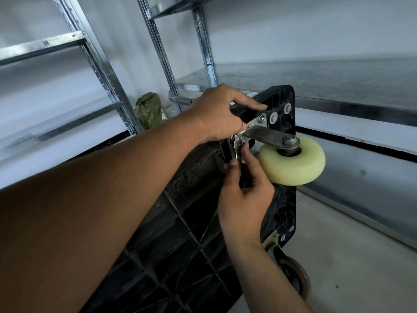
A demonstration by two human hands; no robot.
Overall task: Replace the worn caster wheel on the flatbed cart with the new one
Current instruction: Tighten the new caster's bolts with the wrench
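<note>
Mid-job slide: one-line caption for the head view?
Left hand grips the tipped cart; right hand holds a wrench at the plate of the pale caster.

Galvanised steel shelving (101, 71) lines pale walls (293, 30) above a light floor (352, 240), green bag (149, 110) in the corner.

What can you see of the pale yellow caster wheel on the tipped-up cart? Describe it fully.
The caster wheel is a smooth, pale yellow disc, plastic by its look and clean. It lies nearly flat, face upward, with a dark hub. A metal fork arm reaches a bolt and nut through the hub, joining it to the upper corner of the black cart. The right hand holds a metal tool just beside it; neither hand grips the wheel.
</note>
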